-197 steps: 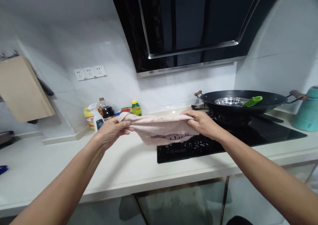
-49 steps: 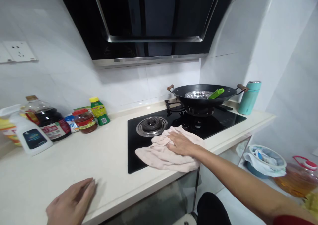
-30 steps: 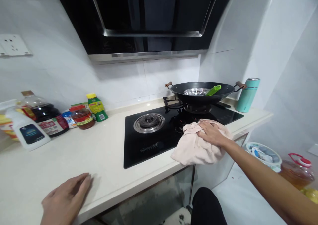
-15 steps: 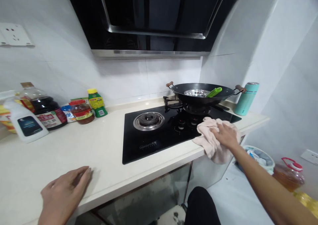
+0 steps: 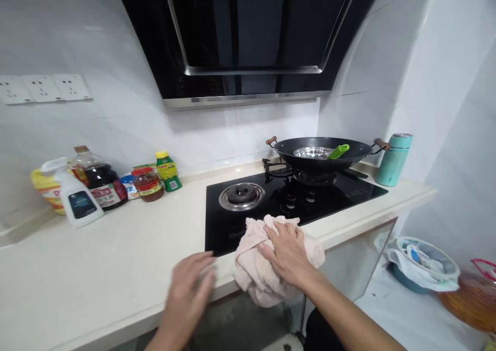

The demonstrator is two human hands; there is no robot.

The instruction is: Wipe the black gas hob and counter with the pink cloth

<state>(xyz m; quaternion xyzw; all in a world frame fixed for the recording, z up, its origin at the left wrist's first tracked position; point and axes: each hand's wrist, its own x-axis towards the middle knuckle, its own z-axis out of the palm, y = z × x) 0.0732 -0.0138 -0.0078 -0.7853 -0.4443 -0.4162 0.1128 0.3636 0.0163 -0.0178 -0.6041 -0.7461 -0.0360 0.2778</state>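
Note:
A pale pink cloth (image 5: 259,268) lies bunched over the front edge of the black glass gas stove (image 5: 287,219) and hangs down past the counter's edge. My right hand (image 5: 287,252) presses on it from above, fingers spread and slightly bent into the folds. To the left of the cloth, my left hand (image 5: 190,284) hovers by the stove's front left corner, somewhat blurred. Its thumb stands apart from the loosely bent fingers, and nothing shows between them. The stove's left burner (image 5: 242,196) is uncovered.
On the right burner sits a black wok (image 5: 282,149) holding a steel strainer-like bowl (image 5: 310,153) and a green-handled utensil (image 5: 338,151). A teal flask (image 5: 394,161) stands beside it. Left are a spray bottle (image 5: 79,201) and sauce containers. Below right is a lined bin (image 5: 422,284).
My right hand has slid the cloth leftward along the stove's front edge. My left hand has moved right from the counter toward the cloth. The view has turned slightly left.

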